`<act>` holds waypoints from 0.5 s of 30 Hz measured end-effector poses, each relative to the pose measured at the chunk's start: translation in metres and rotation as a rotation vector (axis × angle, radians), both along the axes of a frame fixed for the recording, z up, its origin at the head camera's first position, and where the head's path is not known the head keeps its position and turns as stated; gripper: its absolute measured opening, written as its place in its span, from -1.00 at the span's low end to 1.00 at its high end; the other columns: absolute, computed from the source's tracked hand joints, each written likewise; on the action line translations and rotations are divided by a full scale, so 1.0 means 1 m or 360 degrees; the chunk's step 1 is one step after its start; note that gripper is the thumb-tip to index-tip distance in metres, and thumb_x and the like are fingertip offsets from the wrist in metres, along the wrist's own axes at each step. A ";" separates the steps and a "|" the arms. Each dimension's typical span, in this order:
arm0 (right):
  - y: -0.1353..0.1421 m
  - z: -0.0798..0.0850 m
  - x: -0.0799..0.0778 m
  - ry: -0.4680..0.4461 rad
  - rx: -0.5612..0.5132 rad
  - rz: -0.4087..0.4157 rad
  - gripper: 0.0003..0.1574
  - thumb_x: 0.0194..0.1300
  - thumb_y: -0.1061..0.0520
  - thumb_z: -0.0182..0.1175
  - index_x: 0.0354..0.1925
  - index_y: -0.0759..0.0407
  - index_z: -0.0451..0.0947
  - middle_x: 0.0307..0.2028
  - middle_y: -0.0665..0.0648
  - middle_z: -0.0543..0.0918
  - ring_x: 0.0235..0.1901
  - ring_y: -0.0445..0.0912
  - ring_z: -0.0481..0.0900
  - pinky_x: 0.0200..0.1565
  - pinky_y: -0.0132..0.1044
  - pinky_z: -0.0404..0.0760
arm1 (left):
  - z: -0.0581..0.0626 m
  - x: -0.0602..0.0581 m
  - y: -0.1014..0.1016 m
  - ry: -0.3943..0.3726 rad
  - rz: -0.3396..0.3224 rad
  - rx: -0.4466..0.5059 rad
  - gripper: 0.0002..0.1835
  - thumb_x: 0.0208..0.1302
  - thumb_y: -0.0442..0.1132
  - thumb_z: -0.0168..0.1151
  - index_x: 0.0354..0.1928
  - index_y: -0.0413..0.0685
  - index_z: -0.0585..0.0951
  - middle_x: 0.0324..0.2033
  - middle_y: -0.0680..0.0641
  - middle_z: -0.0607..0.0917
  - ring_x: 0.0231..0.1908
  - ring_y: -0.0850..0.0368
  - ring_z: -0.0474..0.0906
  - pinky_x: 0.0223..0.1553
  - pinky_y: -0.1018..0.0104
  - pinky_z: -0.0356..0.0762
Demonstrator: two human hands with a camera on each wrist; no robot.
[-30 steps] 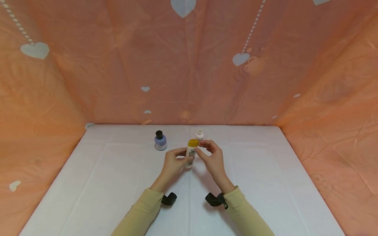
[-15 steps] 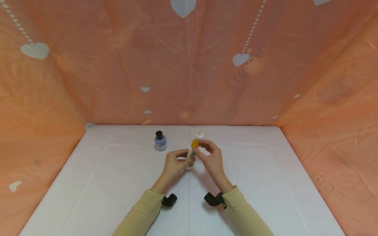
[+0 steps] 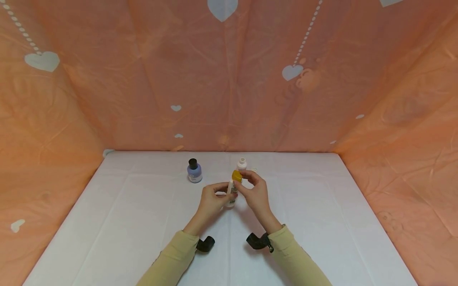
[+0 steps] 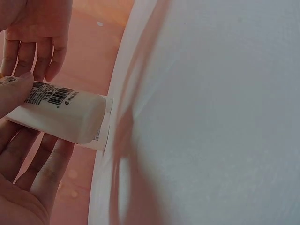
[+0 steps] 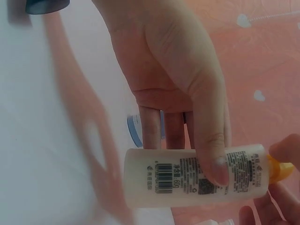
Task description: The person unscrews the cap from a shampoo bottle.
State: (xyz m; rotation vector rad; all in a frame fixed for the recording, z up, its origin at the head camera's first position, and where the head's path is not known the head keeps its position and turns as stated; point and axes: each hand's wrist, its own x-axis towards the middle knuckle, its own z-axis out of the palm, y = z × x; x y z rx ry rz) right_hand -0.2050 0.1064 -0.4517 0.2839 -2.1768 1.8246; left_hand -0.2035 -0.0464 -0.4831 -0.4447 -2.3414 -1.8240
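My left hand (image 3: 212, 197) grips a small white bottle (image 5: 154, 199) with printed text and a barcode, thumb on the printed side and fingers behind. The bottle's base (image 4: 89, 119) faces the left wrist camera and is off the table. With thumb and fingertips, my right hand (image 3: 258, 190) pinches the yellow cap (image 3: 236, 176) at the bottle's top. The cap sits tilted to the right of the bottle's axis in the head view. Whether it is still joined to the bottle I cannot tell, as fingers cover part of it.
A blue bottle with a black cap (image 3: 195, 174) stands upright to the far left of my hands. Behind my right hand stands a white bottle with an uncovered neck (image 3: 241, 163). A small pale object (image 3: 254, 170) lies beside it. An orange curtain (image 3: 143, 99) bounds the white-covered table (image 3: 114, 222).
The yellow cap has gone from sitting straight on the bottle's top to tilted and shifted right in my right fingers. The bottle and my left hand have barely moved.
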 end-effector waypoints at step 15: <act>-0.006 0.025 0.015 0.0009 -0.0071 -0.0005 -0.64 0.08 0.30 0.22 -0.09 0.33 0.49 -0.17 0.21 0.58 -0.09 -0.02 0.46 0.06 0.01 0.30 | -0.003 0.000 0.000 -0.0040 -0.0042 -0.0006 -0.67 -0.09 -0.09 0.39 -0.18 0.12 0.65 -0.27 0.13 0.65 -0.30 0.21 0.57 -0.39 0.37 0.58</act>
